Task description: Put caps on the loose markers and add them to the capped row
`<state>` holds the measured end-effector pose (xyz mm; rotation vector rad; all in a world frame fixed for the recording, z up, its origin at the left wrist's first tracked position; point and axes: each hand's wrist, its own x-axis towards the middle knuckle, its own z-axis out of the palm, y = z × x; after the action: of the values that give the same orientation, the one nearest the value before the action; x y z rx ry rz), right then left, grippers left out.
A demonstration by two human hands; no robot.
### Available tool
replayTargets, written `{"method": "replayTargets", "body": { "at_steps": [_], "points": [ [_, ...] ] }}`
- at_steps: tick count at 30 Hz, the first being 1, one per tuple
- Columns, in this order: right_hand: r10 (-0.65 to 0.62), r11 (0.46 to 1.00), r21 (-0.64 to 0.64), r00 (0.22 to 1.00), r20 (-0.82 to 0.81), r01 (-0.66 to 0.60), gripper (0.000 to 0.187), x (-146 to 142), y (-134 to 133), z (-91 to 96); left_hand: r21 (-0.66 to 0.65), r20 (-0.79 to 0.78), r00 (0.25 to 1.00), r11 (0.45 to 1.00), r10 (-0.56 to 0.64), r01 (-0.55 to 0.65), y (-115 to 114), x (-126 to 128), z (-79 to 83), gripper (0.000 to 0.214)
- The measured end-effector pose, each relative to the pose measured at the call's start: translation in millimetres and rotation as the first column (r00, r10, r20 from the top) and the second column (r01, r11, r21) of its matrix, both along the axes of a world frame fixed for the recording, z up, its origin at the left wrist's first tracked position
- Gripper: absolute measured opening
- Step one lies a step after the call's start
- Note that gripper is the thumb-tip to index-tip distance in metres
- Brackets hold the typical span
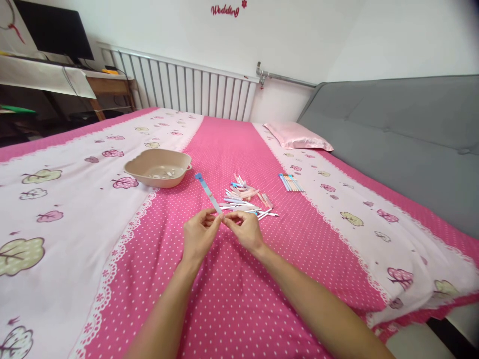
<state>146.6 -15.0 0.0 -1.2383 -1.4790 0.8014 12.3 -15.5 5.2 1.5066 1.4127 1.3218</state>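
A slim pale blue pen (208, 193) with a darker blue top end points up and away over the bed, tilted to the left. Around its lower end the fingers of my left hand (199, 233) are pinched. My right hand (245, 229) pinches at the same end, its fingertips touching those of the left. Just beyond the hands lies a loose pile of pens and pen parts (245, 194) in pink, white and blue. Farther right, several pens (291, 182) lie side by side in a neat row.
A beige plastic basin (157, 180) with small pale pieces inside stands at the left. The pink dotted bedspread (232, 309) lies under everything. A pink pillow (297, 135) rests by the grey headboard (396, 134). At the back are a white radiator (183, 85) and a desk with a monitor (56, 30).
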Motion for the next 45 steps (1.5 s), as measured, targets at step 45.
{"method": "replayTargets", "body": {
  "at_steps": [45],
  "points": [
    [-0.722, 0.508, -0.065, 0.465, 0.513, 0.859, 0.032, 203, 118, -58.7, 0.031, -0.405, 0.914, 0.999, -0.028, 0.044, 7, -5, -10.4, 0.025]
  ]
}}
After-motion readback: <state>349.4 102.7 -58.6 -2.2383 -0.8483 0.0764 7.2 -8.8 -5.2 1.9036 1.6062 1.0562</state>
